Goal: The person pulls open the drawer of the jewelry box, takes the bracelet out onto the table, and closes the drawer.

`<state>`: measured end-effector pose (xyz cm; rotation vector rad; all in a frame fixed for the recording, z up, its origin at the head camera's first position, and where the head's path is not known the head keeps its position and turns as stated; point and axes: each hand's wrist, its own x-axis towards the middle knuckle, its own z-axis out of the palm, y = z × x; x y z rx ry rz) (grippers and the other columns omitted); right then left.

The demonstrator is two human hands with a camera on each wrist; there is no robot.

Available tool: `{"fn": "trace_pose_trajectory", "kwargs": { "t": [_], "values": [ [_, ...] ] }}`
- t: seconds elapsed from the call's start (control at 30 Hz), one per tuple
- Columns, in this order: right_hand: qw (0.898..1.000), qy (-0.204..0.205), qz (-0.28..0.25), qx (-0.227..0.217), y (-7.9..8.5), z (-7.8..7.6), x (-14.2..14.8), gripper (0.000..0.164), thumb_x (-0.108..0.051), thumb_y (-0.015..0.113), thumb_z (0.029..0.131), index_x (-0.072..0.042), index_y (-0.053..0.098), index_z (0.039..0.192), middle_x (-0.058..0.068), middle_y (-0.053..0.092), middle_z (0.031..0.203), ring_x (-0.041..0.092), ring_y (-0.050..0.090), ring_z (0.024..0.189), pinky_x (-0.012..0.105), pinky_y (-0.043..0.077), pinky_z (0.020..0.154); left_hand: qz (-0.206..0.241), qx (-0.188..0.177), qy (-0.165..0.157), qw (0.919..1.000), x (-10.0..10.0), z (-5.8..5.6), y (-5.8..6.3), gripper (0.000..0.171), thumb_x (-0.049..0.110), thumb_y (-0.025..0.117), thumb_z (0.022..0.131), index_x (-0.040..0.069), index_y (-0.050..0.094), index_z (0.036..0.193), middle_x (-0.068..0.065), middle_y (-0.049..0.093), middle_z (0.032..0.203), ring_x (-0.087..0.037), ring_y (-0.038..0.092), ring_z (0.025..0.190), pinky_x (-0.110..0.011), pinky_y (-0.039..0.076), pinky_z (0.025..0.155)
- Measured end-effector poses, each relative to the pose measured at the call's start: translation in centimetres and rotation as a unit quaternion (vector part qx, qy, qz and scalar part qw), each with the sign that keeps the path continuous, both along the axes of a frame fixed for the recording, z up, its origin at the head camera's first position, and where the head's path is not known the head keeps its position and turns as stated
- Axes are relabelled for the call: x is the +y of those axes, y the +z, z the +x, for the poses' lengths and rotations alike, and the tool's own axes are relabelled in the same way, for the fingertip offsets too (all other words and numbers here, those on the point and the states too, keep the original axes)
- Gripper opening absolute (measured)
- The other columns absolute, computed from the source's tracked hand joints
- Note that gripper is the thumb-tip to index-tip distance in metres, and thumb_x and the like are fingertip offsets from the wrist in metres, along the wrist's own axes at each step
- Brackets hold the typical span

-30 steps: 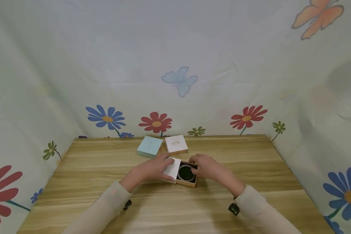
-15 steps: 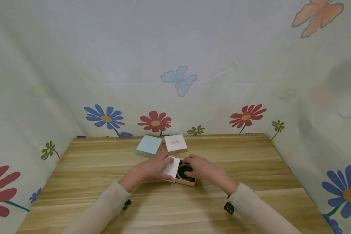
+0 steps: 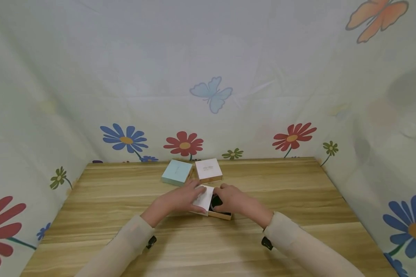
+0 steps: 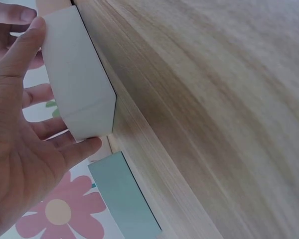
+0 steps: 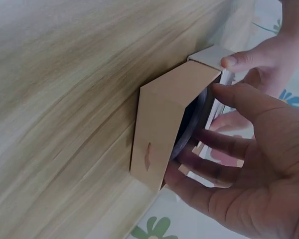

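Observation:
A slide-out gift box lies on the table in the head view, its white sleeve (image 3: pixel 203 199) on the left and its tan drawer (image 3: pixel 220 215) pulled out to the right. My left hand (image 3: pixel 183 198) grips the sleeve, thumb on the near side and fingers on the far side. Inside the black-lined drawer is a greyish bangle (image 5: pixel 198 124), standing tilted above the drawer's edge in the right wrist view. Thumb and fingertips of my right hand (image 3: pixel 235 200) pinch the bangle, hiding much of it from the head camera.
Behind the work stand a light-blue box (image 3: pixel 176 172) and a second white box (image 3: pixel 208 170), both closed, side by side. The wooden table (image 3: pixel 124 188) meets a flower-printed cloth backdrop (image 3: pixel 249 115) at its back and sides.
My right hand has moved left and in over the drawer, its fingers closing on the bangle, which is now tilted. The left hand keeps its grip on the sleeve.

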<state>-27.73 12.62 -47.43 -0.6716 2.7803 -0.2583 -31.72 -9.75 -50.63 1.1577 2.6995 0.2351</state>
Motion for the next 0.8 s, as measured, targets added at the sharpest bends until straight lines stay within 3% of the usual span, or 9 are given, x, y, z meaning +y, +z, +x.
{"fn": "trace_pose_trajectory", "kwargs": {
  "t": [0.13, 0.4, 0.63, 0.8],
  "values": [
    [1.0, -0.004, 0.017, 0.014, 0.0, 0.1, -0.7, 0.055, -0.04, 0.076, 0.091, -0.005, 0.063, 0.132, 0.01, 0.061, 0.116, 0.018, 0.058, 0.084, 0.033, 0.05, 0.072, -0.001, 0.004, -0.001, 1.0, 0.0, 0.0, 0.0, 0.087, 0.07, 0.066, 0.085, 0.013, 0.049, 0.148, -0.013, 0.039, 0.152, -0.031, 0.037, 0.138, -0.043, 0.043, 0.109],
    [0.996, -0.032, 0.057, 0.054, -0.3, 0.5, -2.1, 0.056, -0.045, 0.079, 0.088, -0.002, 0.068, 0.121, 0.014, 0.063, 0.114, 0.032, 0.064, 0.096, 0.045, 0.053, 0.088, 0.019, 0.003, -0.01, 0.9998, 0.0, 0.0, -0.1, 0.085, 0.069, 0.067, 0.085, 0.012, 0.051, 0.146, -0.016, 0.04, 0.152, -0.032, 0.037, 0.139, -0.045, 0.043, 0.108],
    [0.996, -0.054, 0.033, 0.058, -0.4, 0.7, -2.5, 0.05, -0.036, 0.083, 0.085, -0.001, 0.067, 0.117, 0.015, 0.06, 0.109, 0.034, 0.06, 0.089, 0.045, 0.054, 0.078, 0.021, 0.006, -0.013, 0.9997, 0.0, 0.0, 0.0, 0.085, 0.069, 0.067, 0.085, 0.011, 0.051, 0.145, -0.016, 0.04, 0.151, -0.033, 0.038, 0.138, -0.044, 0.043, 0.108],
    [0.996, -0.059, 0.03, 0.051, -0.3, 0.7, -2.7, 0.048, -0.034, 0.082, 0.086, -0.001, 0.066, 0.117, 0.017, 0.058, 0.112, 0.038, 0.06, 0.093, 0.046, 0.055, 0.075, 0.021, 0.004, -0.01, 0.9997, 0.0, 0.1, 0.0, 0.084, 0.068, 0.068, 0.085, 0.011, 0.051, 0.145, -0.016, 0.04, 0.151, -0.033, 0.037, 0.139, -0.045, 0.043, 0.108]
  ]
}}
